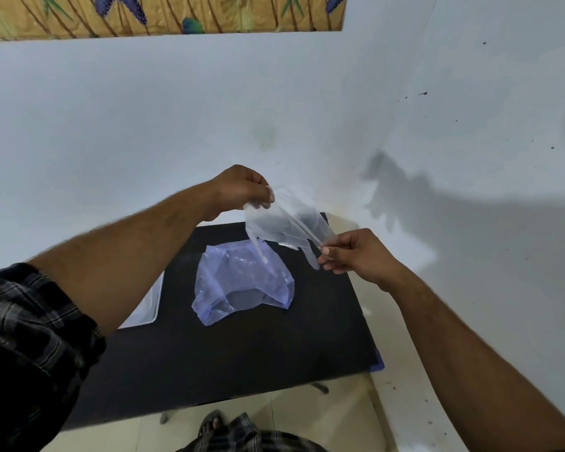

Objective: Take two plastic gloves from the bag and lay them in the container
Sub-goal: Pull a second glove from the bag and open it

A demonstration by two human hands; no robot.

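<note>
The clear plastic glove (pixel 286 223) hangs in the air above the bag (pixel 242 282), stretched between the two hands. Its long axis runs slanted, from the upper end at the left hand (pixel 242 190) down to the lower end at the right hand (pixel 353 252), and its thin finger parts point downward toward the bag. I see one glove shape for sure; the film looks layered, so whether a second glove sticks to it I cannot tell.

The grip of the left hand is closed, thumb and fingertips pinching the glove's edge. The grip of the right hand is also closed in a pinch, on the lower corner of the glove.

The bag is one, pale bluish and see-through, lying crumpled and flat on the black worktop (pixel 258 347). To the left of the bag lies one clear container (pixel 149 305), mostly hidden behind the left forearm, so its inside cannot be seen. Behind the bag stands a pale wall (pixel 177 125), and below the worktop's near edge a sandaled foot (pixel 211 422) rests on the floor.
</note>
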